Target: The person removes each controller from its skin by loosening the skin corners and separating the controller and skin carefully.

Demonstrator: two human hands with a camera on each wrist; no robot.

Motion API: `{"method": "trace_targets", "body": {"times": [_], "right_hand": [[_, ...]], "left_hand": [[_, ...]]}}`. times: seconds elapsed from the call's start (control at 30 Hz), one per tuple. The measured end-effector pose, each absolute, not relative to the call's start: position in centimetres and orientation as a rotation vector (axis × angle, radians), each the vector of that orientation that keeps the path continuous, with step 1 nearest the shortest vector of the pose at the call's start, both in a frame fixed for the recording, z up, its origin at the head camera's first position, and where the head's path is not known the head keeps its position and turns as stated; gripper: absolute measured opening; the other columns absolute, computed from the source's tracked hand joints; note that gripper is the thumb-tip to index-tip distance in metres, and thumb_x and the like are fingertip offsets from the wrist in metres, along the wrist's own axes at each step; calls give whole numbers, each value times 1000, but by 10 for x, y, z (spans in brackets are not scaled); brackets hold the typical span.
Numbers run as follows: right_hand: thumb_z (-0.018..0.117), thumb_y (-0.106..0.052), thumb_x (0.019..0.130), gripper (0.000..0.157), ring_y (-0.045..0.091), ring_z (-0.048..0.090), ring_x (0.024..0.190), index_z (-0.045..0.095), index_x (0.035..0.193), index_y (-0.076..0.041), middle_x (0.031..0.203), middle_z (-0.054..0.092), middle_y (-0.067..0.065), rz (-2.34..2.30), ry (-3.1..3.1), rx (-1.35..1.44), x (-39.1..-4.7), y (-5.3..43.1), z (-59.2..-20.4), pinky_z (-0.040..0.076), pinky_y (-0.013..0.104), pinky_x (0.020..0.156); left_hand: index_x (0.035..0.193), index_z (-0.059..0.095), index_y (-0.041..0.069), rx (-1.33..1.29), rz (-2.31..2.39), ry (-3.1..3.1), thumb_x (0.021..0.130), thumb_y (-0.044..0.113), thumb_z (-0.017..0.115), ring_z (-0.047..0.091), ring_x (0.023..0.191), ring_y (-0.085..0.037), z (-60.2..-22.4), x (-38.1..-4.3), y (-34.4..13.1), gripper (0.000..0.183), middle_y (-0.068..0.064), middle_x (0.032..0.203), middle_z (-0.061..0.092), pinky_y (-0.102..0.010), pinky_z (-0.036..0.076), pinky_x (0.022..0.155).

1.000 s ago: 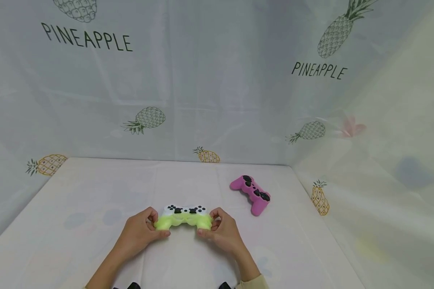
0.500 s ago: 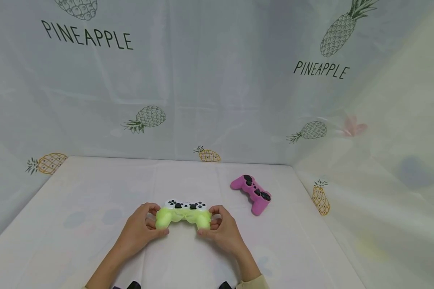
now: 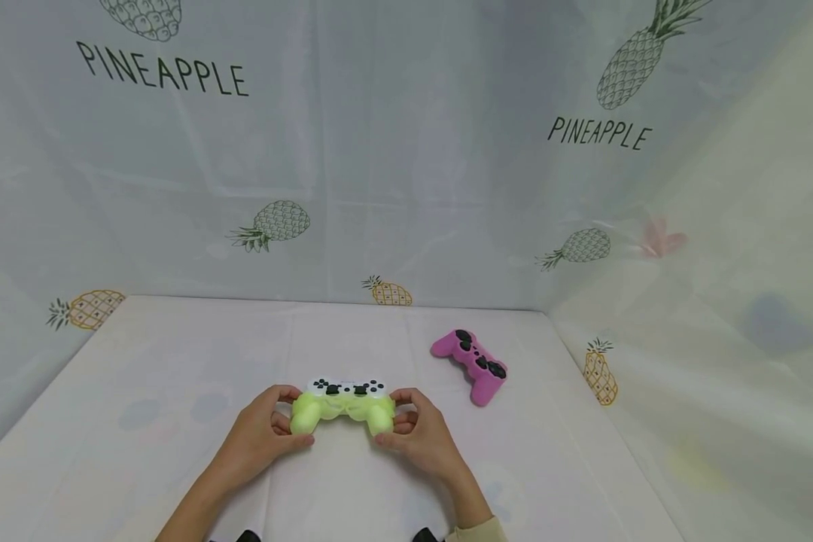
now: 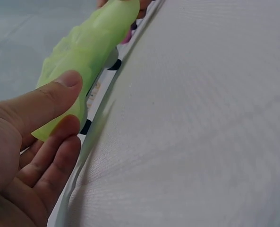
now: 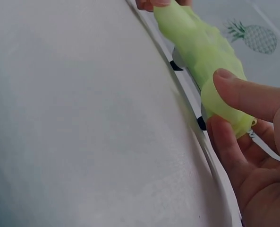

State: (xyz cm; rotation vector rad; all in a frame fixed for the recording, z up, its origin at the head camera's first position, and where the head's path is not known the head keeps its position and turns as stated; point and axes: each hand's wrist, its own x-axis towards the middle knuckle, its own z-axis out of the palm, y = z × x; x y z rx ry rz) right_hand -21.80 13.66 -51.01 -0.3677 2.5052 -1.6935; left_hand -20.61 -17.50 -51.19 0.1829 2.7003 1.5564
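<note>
A white game controller (image 3: 348, 388) with black buttons and sticks is held low over the table's middle in the head view. A translucent yellow-green silicone cover (image 3: 305, 415) wraps its handles and lower part, leaving the white button strip bare. My left hand (image 3: 259, 430) grips the covered left handle, thumb on the near side. The right hand (image 3: 423, 433) likewise holds the covered right handle. In the left wrist view the thumb presses the wrinkled cover (image 4: 90, 45), and the right wrist view shows the same cover (image 5: 215, 61) between thumb and fingers.
A second controller in a pink cover (image 3: 476, 365) lies at an angle at the back right of the table. White cloth (image 3: 176, 361) covers the tabletop. Pineapple-printed sheets (image 3: 406, 150) stand behind and along the sides.
The controller has tipped slightly, so its covered handles show fuller and the button strip sits a little farther up. Both hands keep their hold. The pink-covered controller stays put.
</note>
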Motion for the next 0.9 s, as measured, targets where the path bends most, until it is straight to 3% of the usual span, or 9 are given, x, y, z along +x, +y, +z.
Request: {"method": "trace_targets", "body": {"times": [0.13, 0.43, 0.63, 0.73, 0.9], "right_hand": [[97, -13, 77, 63, 16, 70, 91, 62, 129, -13, 116, 68, 7, -1696, 2530, -345, -218, 135, -512, 58, 25, 80], [97, -15, 76, 58, 14, 69, 83, 63, 123, -12, 96, 71, 5, -1662, 2599, -343, -218, 134, -513, 57, 24, 75], [97, -16, 78, 56, 8, 57, 66, 62, 121, -14, 83, 63, 2, -1573, 2665, -363, -218, 133, -513, 48, 22, 61], [96, -15, 78, 56, 5, 50, 58, 60, 120, -15, 89, 62, 4, -1557, 2667, -361, -217, 132, -512, 42, 21, 54], [97, -16, 77, 56, 2, 47, 55, 58, 118, -16, 117, 62, 7, -1545, 2682, -386, -216, 132, -513, 40, 20, 51]], "left_hand": [[136, 57, 14, 159, 1521, 2714, 74, 27, 99, 70, 76, -9, -512, -206, -176, 76, 6, 88, 74, -26, 50, 75], [131, 61, 15, 146, 1468, 2767, 74, 36, 98, 67, 78, -8, -509, -206, -177, 71, 6, 89, 72, -27, 49, 74], [125, 62, 17, 165, 1434, 2800, 74, 36, 98, 62, 75, -10, -508, -206, -176, 66, 4, 83, 67, -27, 48, 70], [123, 62, 17, 178, 1419, 2814, 74, 36, 98, 59, 73, -10, -508, -205, -175, 65, 4, 80, 64, -27, 47, 68], [120, 62, 17, 182, 1403, 2830, 73, 35, 99, 57, 70, -10, -509, -205, -175, 62, 4, 77, 62, -27, 46, 66]]}}
